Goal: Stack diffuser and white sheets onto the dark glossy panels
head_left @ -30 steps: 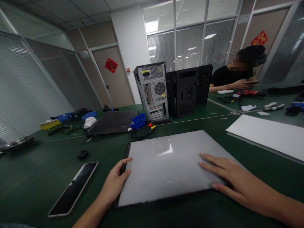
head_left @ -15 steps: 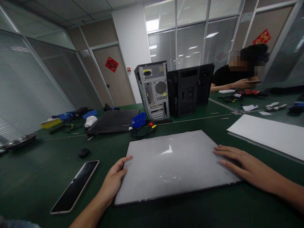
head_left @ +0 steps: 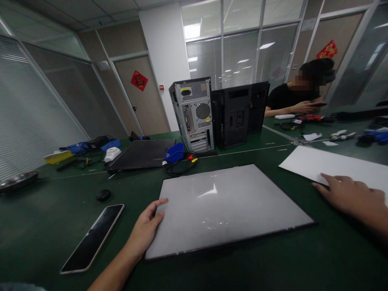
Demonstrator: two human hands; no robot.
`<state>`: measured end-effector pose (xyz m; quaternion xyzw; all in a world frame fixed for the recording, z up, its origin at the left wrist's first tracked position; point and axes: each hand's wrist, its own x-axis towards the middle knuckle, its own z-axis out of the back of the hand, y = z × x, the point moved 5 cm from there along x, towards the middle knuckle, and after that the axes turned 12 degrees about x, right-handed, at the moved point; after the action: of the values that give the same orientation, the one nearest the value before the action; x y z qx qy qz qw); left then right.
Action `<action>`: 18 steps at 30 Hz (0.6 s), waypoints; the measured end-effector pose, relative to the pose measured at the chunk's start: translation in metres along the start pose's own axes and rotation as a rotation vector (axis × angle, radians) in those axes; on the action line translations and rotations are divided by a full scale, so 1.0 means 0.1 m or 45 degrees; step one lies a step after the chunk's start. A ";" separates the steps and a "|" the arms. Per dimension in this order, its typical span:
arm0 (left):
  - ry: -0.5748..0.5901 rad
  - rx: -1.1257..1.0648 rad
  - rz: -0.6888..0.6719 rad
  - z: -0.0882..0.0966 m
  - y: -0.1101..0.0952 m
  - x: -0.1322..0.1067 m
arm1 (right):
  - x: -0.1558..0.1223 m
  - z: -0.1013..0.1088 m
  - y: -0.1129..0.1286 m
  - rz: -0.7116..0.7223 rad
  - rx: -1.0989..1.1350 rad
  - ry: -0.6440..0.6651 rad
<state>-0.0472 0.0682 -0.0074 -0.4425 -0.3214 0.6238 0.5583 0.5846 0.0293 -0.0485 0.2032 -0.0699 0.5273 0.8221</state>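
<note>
A flat white glossy panel with a thin black frame [head_left: 230, 218], looking like a display backlight panel, lies on the green table in front of me. My left hand [head_left: 148, 226] grips its left edge, index finger and thumb tips over the white face; the other fingers are partly hidden. Off to the right, my right hand [head_left: 351, 196] reaches over the near left edge of a white sheet [head_left: 327, 161]. Its index finger and thumb are apart, and whether the fingertips press on the sheet is unclear. Part of that hand is blurred.
A phone [head_left: 93, 240] and a round black object [head_left: 103, 195] lie at left. Beyond the panel stand a computer case [head_left: 194, 117], black panels [head_left: 239, 117], a dark flat panel [head_left: 142, 153] and a blue bin [head_left: 175, 152]. Another person [head_left: 285, 99] sits far right.
My right hand has left the right edge of the framed panel and moved right onto the white sheet. My left hand stays at the panel's left edge. The view shifted slightly.
</note>
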 end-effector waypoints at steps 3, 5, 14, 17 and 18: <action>-0.006 -0.003 -0.025 0.01 0.01 0.01 | -0.05 0.08 0.20 0.037 -0.028 0.086; -0.001 -0.009 -0.037 0.01 0.02 0.01 | -0.08 0.15 0.32 0.084 -0.019 0.133; 0.002 0.013 0.010 0.00 0.00 -0.01 | -0.36 0.62 1.07 0.250 0.066 -0.067; 0.022 -0.012 0.015 -0.01 0.00 -0.01 | -0.68 0.63 1.55 0.614 0.240 0.019; 0.024 -0.013 0.012 -0.01 0.00 -0.01 | -0.80 0.61 1.68 0.746 0.301 0.092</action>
<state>-0.0465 0.0669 -0.0076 -0.4529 -0.3171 0.6206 0.5560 0.4053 -0.0013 0.0242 0.2496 -0.0345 0.7529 0.6079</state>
